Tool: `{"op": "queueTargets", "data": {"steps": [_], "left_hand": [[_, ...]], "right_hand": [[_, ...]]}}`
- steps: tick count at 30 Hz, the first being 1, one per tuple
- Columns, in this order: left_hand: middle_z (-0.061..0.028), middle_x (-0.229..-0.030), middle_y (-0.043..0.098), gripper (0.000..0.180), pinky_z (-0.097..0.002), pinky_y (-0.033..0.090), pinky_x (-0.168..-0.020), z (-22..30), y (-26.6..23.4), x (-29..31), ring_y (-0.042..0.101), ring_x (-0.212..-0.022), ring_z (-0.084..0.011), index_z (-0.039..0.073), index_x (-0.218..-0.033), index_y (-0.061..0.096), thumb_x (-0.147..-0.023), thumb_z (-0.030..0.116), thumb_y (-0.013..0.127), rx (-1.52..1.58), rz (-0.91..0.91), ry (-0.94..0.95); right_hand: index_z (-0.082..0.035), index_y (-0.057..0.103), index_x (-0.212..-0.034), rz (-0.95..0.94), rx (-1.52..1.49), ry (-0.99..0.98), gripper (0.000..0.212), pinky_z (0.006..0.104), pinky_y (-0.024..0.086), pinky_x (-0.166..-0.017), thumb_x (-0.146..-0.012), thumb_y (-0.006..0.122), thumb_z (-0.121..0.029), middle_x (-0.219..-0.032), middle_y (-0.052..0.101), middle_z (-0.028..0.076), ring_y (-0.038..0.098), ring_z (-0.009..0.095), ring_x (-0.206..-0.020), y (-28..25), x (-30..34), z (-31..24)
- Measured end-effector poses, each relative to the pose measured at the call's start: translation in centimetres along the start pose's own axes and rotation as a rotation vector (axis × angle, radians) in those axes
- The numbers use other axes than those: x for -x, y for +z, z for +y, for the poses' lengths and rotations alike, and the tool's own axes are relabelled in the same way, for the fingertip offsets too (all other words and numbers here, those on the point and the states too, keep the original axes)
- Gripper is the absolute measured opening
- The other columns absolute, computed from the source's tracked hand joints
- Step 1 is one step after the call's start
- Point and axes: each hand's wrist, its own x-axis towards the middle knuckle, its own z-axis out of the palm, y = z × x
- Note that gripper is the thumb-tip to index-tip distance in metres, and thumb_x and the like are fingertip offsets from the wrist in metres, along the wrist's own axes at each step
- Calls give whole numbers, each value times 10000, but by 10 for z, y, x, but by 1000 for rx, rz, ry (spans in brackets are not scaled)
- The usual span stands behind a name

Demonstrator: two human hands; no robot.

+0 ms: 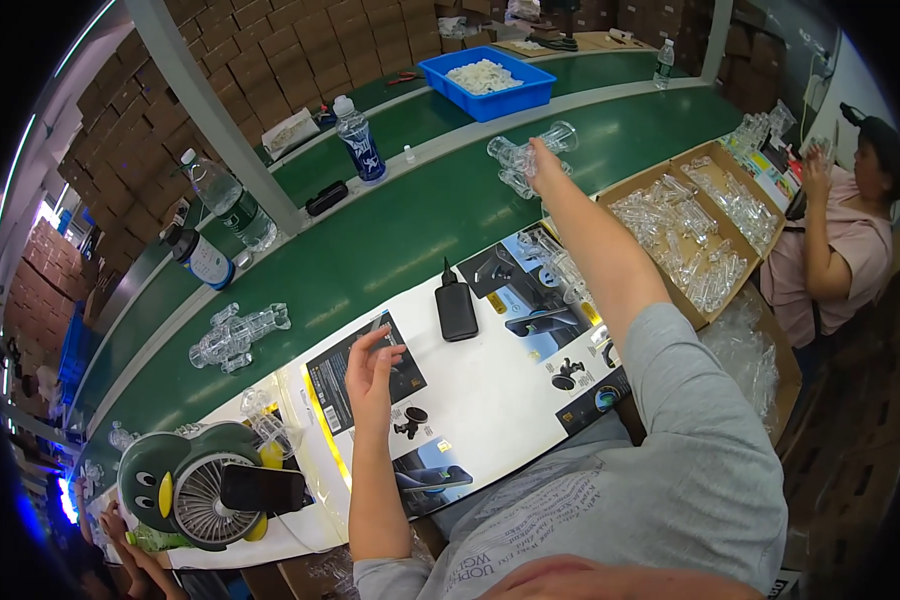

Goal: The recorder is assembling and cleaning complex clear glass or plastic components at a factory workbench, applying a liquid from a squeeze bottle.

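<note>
My right arm reaches far across to the green work surface (400, 240). There my right hand (544, 168) closes on a clear plastic piece (511, 155) with tube-like limbs; more clear parts lie against it, and some fingers are hidden. My left hand (372, 372) hovers over a white printed sheet (490, 390), fingers apart and nothing in them. Beyond that hand lies a black box-shaped device (457, 310) with a short plug or cable at its top. Another clear jointed piece (238, 336) rests on the green surface at the left. More clear pieces (560, 262) lie beneath my right forearm.
At right, a cardboard tray (705, 318) holds many clear parts, near a seated co-worker (850, 240). A blue bin (485, 106) of whitish pieces stands at the back. Bottles (360, 140) line the far side. A fan (210, 495) with a phone (262, 488) sits front left.
</note>
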Motion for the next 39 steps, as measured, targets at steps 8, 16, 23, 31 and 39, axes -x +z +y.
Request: {"op": "queueTargets", "data": {"steps": [8,16,23,31,39], "left_hand": [[-108,-1146,554,258,-283,463,-824,-4,-6,1,595,-928,-171,8,-1125,519,-901,129,482,-21,25,-39],[-169,-1225,506,391,-346,421,-935,-1,1,1,517,-1121,-260,-18,-1265,424,-921,165,459,261,-43,-232],[-195,-1326,389,594,-450,345,-1007,-23,-5,-3,404,-1225,-299,29,-1333,297,-936,464,372,761,40,-498],[-152,-1158,533,477,-485,406,-925,-19,-24,-14,509,-1065,-298,30,-1181,459,-913,413,371,980,185,-399],[-165,-1159,528,487,-602,321,-983,-15,-67,-17,538,-1020,-293,27,-1182,455,-869,390,367,1196,420,-231]], "right_hand": [[-36,540,-951,-416,28,290,188,362,524,-748,-859,574,-196,-917,605,106,611,254,-837,54,133,-8],[18,531,-1137,-890,401,118,385,358,417,-957,-827,587,-203,-1182,558,154,543,263,-1097,16,308,23],[-97,577,-1135,-1252,1124,-518,503,402,384,-957,-659,732,-142,-1201,566,87,528,252,-1113,-11,348,58],[-127,597,-1054,-1534,1187,-841,494,427,392,-944,-583,743,-157,-1251,492,130,463,344,-1152,-11,363,64],[-93,570,-1063,-1412,1216,-457,444,386,426,-892,-638,699,-102,-1118,555,111,526,303,-1052,-11,352,53]]}}
